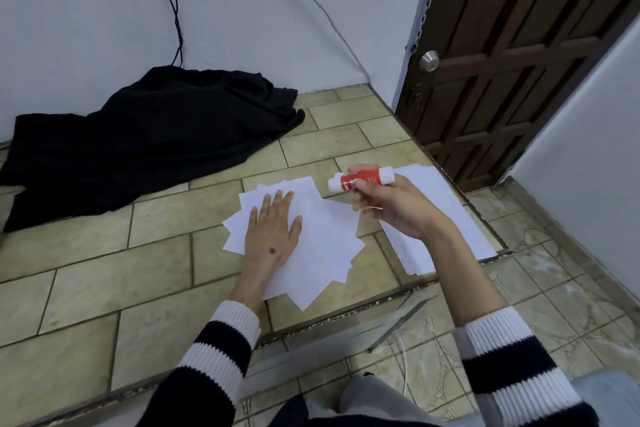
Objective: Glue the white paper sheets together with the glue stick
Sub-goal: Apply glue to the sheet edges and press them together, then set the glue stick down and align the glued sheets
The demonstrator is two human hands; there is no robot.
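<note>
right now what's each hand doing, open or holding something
Left hand: open, flat on the fanned white paper sheets.
Right hand: closed around the glue stick, held above the paper.

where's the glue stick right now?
In the head view, the glue stick is held in the right hand, raised right of centre, above the gap between the fanned paper pile under the left hand and the second stack.
</note>
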